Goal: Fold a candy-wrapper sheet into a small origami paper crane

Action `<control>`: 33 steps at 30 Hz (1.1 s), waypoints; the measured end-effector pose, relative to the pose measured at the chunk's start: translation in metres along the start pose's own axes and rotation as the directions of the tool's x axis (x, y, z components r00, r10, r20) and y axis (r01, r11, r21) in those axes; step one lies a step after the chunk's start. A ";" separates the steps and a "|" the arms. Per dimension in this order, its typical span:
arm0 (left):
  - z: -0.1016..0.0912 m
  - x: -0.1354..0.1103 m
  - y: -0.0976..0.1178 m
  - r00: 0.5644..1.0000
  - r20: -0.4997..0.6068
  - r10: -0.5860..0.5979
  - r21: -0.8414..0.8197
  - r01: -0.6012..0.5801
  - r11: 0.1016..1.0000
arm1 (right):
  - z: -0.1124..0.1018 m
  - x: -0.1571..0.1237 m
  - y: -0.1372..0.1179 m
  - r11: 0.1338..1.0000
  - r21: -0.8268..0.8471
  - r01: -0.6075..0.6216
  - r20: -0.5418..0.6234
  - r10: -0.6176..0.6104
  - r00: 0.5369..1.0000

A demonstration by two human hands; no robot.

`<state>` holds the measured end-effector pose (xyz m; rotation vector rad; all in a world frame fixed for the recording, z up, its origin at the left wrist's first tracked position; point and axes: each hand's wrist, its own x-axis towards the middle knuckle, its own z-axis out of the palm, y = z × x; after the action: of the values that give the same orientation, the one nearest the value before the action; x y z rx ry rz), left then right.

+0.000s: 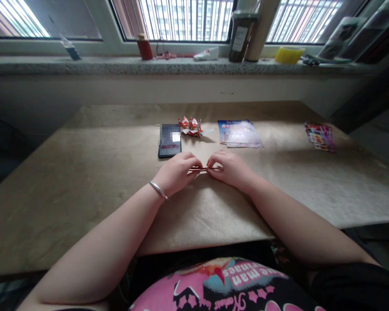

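Note:
My left hand (178, 170) and my right hand (231, 167) meet at the middle of the table (84, 172). Both pinch a small folded piece of paper (203, 169), thin and reddish at its edge, held flat just above the tabletop. Most of the paper is hidden by my fingers. A silver bangle (158, 190) circles my left wrist. Just beyond my left hand lies a dark phone (169, 140). Behind my hands sit small red-and-white folded paper figures (191, 126).
A stack of blue printed sheets (239, 134) lies past my right hand, and a red-pink printed sheet (320, 136) at the far right. The windowsill holds a red cup (145, 47), a dark jar (241, 36) and a yellow tape roll (289, 55).

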<state>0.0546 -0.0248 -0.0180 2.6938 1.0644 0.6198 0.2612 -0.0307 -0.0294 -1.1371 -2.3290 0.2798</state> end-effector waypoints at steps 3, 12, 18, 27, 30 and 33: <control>-0.001 0.000 0.001 0.996 0.084 0.002 0.034 -0.005 0.999 | -0.002 0.000 0.001 0.999 -0.026 0.032 0.085 -0.030 0.996; 0.000 -0.002 0.002 0.980 0.188 0.061 0.025 -0.066 0.997 | -0.005 -0.001 0.003 0.995 0.049 0.091 0.192 -0.099 0.976; 0.002 -0.003 0.002 0.978 0.187 0.091 0.001 -0.093 0.996 | -0.010 -0.001 0.000 0.989 0.046 0.139 0.228 -0.146 0.963; -0.001 0.000 0.001 0.987 0.143 0.071 0.140 -0.092 0.986 | -0.008 0.001 0.004 0.999 0.035 0.032 0.197 -0.038 0.980; -0.001 0.001 0.002 0.992 0.112 0.052 0.202 -0.074 0.976 | -0.007 0.001 0.004 0.999 0.032 -0.002 0.185 -0.004 0.983; -0.001 0.002 0.003 0.994 0.107 0.005 0.250 -0.032 0.968 | -0.007 0.001 0.002 0.999 0.049 -0.018 0.187 0.008 0.982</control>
<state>0.0573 -0.0259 -0.0160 2.9154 1.1617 0.3602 0.2661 -0.0291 -0.0240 -1.1457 -2.4621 0.4653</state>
